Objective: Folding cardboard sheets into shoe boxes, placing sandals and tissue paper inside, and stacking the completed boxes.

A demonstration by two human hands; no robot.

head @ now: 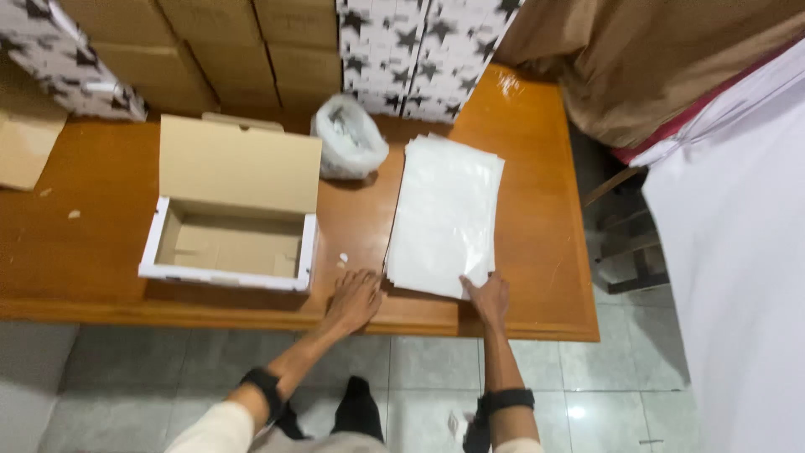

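A stack of white sheets lies on the wooden table, right of centre. My right hand rests on the stack's near right corner, fingers on the top sheet. Flat on the table, just left of the stack's near corner, my left hand has its fingers spread and holds nothing. An open cardboard box with a white rim and raised lid stands to the left of that hand; its inside looks empty.
A clear plastic bag of small items sits behind the box. Star-patterned boxes and brown cartons line the back. Brown cloth and white fabric hang at right. Grey tiled floor lies below.
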